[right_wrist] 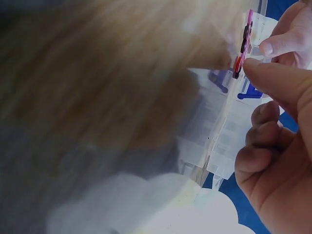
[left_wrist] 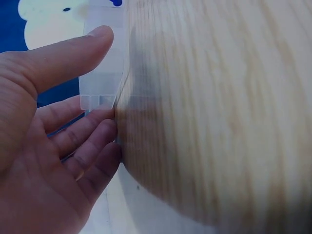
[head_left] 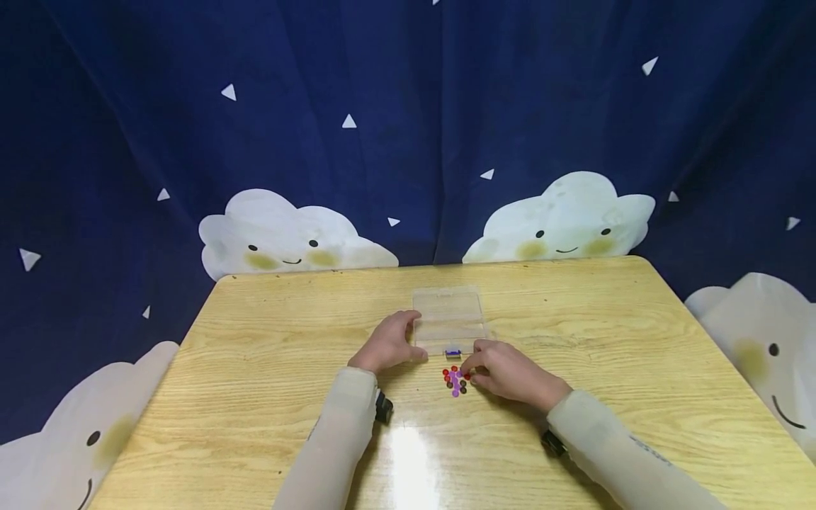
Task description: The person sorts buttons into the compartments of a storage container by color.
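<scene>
Altogether, two hands [head_left: 389,343] [head_left: 513,372], one clear box [head_left: 449,308], one cluster of discs [head_left: 455,383].

Smooth, see-through plastic box [head_left: 449,306]; glossy wood-grained table [head_left: 280,340]; matt cloth curtain [head_left: 395,64].

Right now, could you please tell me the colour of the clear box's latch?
The latch is blue; the right wrist view shows it best.

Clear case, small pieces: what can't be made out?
Small pieces, head view: too small to count; right hand overlaps them.
Right wrist view: pieces edge-on, layout hidden.
Clear case, left wrist view: left hand hides part.
Blue latch, same view: cut by top edge.
</scene>
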Tool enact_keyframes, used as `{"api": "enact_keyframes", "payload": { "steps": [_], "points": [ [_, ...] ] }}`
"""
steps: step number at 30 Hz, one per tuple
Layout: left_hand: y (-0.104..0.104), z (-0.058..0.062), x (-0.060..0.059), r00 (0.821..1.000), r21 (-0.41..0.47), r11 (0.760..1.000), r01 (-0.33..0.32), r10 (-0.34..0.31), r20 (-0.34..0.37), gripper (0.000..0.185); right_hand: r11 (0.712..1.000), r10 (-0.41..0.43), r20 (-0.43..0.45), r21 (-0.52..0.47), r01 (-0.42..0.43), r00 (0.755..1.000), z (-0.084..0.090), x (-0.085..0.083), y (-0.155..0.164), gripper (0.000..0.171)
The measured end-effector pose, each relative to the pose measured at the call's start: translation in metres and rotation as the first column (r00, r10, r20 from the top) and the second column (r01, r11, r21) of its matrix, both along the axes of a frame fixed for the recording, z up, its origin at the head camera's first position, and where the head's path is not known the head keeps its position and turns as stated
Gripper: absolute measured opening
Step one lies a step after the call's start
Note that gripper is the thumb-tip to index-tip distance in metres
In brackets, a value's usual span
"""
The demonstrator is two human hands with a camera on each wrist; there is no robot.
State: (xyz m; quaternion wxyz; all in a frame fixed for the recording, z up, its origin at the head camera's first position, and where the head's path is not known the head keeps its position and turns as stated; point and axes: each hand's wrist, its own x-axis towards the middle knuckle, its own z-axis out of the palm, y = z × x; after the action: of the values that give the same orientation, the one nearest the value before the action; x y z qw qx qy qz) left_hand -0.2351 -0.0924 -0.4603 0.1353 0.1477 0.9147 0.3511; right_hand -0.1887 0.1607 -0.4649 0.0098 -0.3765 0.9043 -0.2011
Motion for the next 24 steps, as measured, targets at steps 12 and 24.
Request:
{"api": "enact_keyframes", "payload": {
  "steps": [12, 24],
  "points": [
    [-0.0015, -0.0009, -0.0001, 1.000, 0.029, 1.000, -0.007, 0.006, 0.013, 0.083, 1.000, -0.002, -0.039, 0.024, 0.003, 0.999, 0.0000, -0.0010, -0.0048, 0.012],
    [-0.0008, -0.0016, -0.0004, 1.000, 0.020, 1.000, -0.011, 0.010, 0.021, 0.082, 1.000, -0.011, 0.000, 0.001, 0.011, 1.000, -0.0007, -0.0023, -0.0049, 0.015]
  ]
}}
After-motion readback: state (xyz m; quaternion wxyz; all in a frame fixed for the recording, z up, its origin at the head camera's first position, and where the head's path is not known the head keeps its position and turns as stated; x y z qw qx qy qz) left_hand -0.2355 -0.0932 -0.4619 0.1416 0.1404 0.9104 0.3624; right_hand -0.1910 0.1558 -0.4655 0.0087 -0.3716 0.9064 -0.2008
